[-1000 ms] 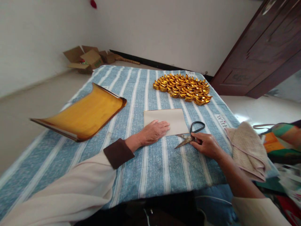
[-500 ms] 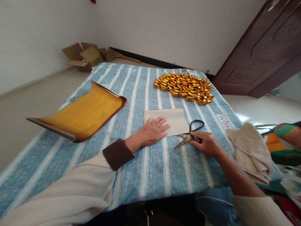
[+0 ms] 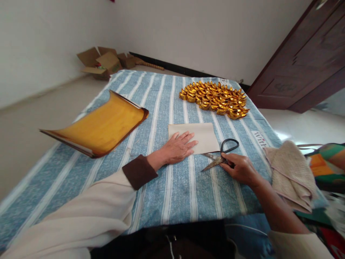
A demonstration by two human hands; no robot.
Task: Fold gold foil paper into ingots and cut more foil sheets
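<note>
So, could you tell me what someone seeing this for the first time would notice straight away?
Probably the heap of shiny gold folded ingots at the far side of the blue striped cloth. Next, the curled stack of gold paper lying to the left. Nearer, the left hand lies flat on a beige sheet, while the right hand touches the scissors lying beside it.

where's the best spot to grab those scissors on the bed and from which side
Grip the scissors by the black loop handles at their far-right end, coming from the right, where the right hand already rests on them. The blades point toward the near left, with the beige sheet and flat left hand on that side.
</note>
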